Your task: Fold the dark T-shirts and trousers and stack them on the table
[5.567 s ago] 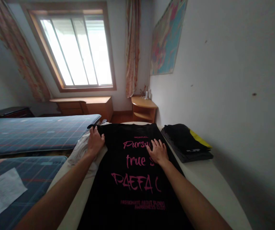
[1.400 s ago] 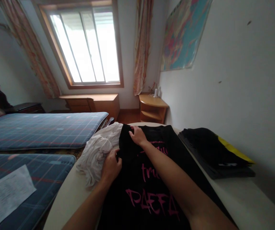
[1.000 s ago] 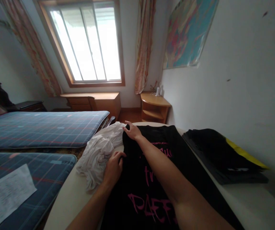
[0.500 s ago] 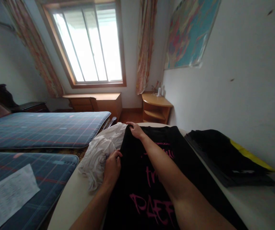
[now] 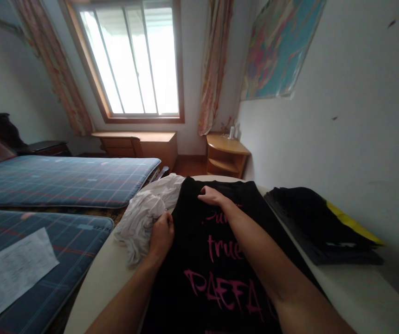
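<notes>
A black T-shirt (image 5: 192, 250) with pink lettering lies spread lengthwise over the round pale table (image 5: 91, 278). At its left edge my left hand (image 5: 164, 234) is closed, the fingers gripping the fabric there. My right hand (image 5: 211, 195) is over the upper part of the shirt, just in from the top left corner, with its fingers curled. Whether cloth is pinched in them is hidden. My right forearm crosses the print and covers part of the letters. A crumpled white garment (image 5: 140, 222) lies against the shirt's left side, close to my left hand.
Folded dark clothes (image 5: 311, 222) with a yellow patch are stacked on the right. Two blue plaid mattresses (image 5: 63, 181) are on the left, the nearer one bearing a sheet of paper (image 5: 18, 273). A corner shelf (image 5: 229, 144) and a desk (image 5: 154, 139) stand beyond.
My right hand has left the shirt's top left corner and moved inward and slightly toward me. My left hand stays at the left edge. The view has shifted slightly.
</notes>
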A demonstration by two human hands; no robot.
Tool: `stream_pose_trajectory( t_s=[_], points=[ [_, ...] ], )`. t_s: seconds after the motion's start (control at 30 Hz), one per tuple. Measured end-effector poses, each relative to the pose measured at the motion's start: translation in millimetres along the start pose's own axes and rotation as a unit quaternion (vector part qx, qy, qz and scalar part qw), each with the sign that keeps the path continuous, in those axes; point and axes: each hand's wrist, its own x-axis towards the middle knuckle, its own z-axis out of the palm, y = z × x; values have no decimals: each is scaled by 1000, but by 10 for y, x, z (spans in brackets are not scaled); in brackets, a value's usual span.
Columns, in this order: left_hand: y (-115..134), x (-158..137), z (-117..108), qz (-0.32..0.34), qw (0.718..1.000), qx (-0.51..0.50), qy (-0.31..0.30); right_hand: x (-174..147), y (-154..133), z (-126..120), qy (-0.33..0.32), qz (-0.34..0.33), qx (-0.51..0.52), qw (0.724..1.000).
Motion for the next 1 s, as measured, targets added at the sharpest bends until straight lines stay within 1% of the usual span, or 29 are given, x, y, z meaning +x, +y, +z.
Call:
stream_pose_trajectory(
  t_s=[0.07, 0.17, 0.27, 0.37, 0.5, 0.57, 0.67, 0.73, 0.8, 0.87, 0.9, 1.0],
  points=[
    [9, -10, -10, 10, 1000, -3, 1, -51, 23, -18, 9, -9, -8, 1000],
    [16, -19, -25, 33, 999, -9, 4, -110, 50, -59, 43, -11, -28, 999],
    [17, -18, -32, 56, 998, -15, 3, -181, 82, -107, 66, -7, -65, 996],
    [17, -10, -27, 69, 997, -21, 0, -285, 73, -128, 89, -19, -106, 990],
    [7, -2, -4, 58, 998, -26, 7, -494, -75, -56, 133, -65, -151, 977],
    [-3, 1, 10, 51, 998, -28, 10, -619, -186, 54, 140, -114, -165, 970],
    [-21, 5, 23, 51, 998, -30, 11, -787, -316, 306, 117, -213, -170, 955],
    [-32, 7, 24, 56, 998, -29, 11, -860, -352, 476, 63, -204, -165, 963],
    [-41, 8, 23, 68, 997, -29, 8, -897, -356, 587, 13, -170, -166, 971],
    [-49, 9, 24, 81, 996, -29, 1, -917, -348, 612, -7, -148, -168, 975],
    [-51, 11, 27, 85, 996, -28, -1, -929, -342, 594, -11, -147, -168, 975],
    [-49, 20, 39, 85, 996, -21, 0, -1002, -320, 474, -40, -186, -170, 967]
  ],
)
